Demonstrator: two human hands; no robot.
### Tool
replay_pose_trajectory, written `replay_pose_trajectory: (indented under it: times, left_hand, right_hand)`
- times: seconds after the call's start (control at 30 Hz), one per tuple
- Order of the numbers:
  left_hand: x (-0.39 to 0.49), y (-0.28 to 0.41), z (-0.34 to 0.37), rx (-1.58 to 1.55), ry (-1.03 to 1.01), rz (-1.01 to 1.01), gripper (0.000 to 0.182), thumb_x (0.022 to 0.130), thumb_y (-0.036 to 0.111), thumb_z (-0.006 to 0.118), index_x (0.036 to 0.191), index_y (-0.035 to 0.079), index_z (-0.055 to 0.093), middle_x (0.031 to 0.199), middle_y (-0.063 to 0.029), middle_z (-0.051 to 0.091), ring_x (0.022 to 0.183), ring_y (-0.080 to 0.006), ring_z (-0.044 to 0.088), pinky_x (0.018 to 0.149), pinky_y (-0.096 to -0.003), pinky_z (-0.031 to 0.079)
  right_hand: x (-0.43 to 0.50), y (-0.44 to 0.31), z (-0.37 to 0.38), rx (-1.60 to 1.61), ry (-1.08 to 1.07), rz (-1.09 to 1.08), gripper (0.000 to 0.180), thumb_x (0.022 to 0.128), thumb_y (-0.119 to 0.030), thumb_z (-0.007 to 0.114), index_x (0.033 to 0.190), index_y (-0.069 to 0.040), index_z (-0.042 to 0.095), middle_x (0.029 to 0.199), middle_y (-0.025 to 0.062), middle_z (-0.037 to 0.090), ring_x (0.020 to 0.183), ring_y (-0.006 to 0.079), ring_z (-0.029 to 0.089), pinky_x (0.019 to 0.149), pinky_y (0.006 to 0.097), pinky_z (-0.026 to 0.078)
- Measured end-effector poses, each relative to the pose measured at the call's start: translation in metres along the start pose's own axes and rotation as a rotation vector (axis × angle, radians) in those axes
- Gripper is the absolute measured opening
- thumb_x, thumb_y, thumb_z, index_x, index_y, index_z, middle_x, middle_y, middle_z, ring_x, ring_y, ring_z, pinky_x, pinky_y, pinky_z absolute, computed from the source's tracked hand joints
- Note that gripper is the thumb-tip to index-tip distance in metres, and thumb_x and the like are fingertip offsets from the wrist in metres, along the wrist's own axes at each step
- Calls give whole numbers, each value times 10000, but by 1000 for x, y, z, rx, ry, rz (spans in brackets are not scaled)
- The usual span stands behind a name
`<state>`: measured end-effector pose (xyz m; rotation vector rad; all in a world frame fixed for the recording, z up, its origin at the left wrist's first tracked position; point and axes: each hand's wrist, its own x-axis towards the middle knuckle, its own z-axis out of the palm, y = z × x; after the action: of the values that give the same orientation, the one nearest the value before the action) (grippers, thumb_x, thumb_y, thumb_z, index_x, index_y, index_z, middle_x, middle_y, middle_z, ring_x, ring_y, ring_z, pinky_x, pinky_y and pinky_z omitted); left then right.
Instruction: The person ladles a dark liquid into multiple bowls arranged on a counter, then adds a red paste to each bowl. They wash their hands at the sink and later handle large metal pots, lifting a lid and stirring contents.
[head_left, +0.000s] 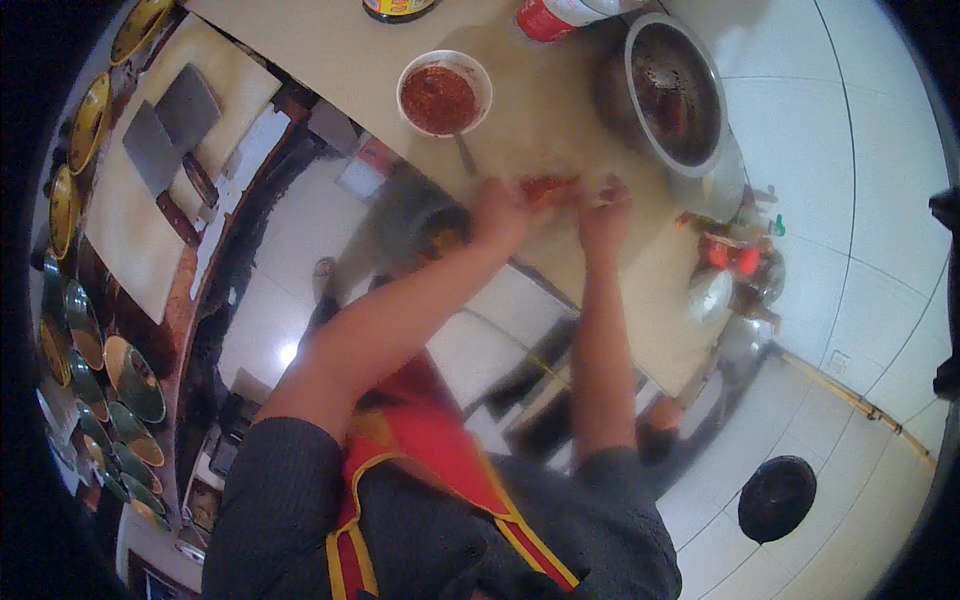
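My left hand and my right hand are close together over the front edge of the tan worktop, both blurred. Between them is a small red item, too smeared to name; my left fingers seem closed at its near end. The fingers of my right hand are bent beside its other end, and their grip is unclear. Just beyond my left hand stands a white bowl of coarse red chilli paste. A spoon handle shows at the bowl's near rim.
A large metal basin with dark contents stands at the right. A red-labelled bottle lies behind, near a dark jar. Clutter lines the tiled wall. Two cleavers rest on a cutting board at left, beside several bowls.
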<state>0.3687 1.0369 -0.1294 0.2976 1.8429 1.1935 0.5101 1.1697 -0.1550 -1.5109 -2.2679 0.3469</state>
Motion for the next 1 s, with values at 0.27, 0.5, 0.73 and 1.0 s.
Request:
replay_pose_trajectory:
  times: [0.27, 0.5, 0.73, 1.0]
  left_hand:
    - [41, -58, 47, 35, 103, 34, 310, 824, 190, 715, 1078, 28, 644, 988, -170, 712, 937, -346, 688, 828, -435, 527]
    - [23, -29, 26, -23, 78, 97, 272, 829, 187, 739, 1035, 25, 662, 977, -138, 718, 885, -297, 689, 781, -404, 534]
    - [28, -33, 38, -458, -72, 56, 465, 766, 368, 836, 930, -29, 657, 939, -211, 719, 923, -330, 699, 810, -425, 533]
    - [26, -26, 30, -388, 34, -115, 356, 804, 151, 724, 1105, -7, 618, 1039, -127, 678, 932, -239, 665, 793, -383, 543]
  right_hand:
    - [9, 13, -8, 321, -263, 192, 211, 826, -187, 757, 960, -35, 696, 800, 72, 670, 687, 161, 623, 626, 320, 490]
    - [1, -55, -65, 683, -161, 238, 192, 893, -190, 734, 944, -36, 631, 794, 17, 626, 634, 91, 558, 592, 261, 466]
    - [14, -17, -52, 739, -481, 469, 220, 905, -225, 723, 1000, -37, 659, 823, 21, 641, 670, 106, 571, 569, 278, 467]
    - [11, 0, -36, 812, -373, 337, 238, 931, -196, 633, 1090, -28, 691, 965, 65, 681, 840, 217, 657, 750, 339, 530]
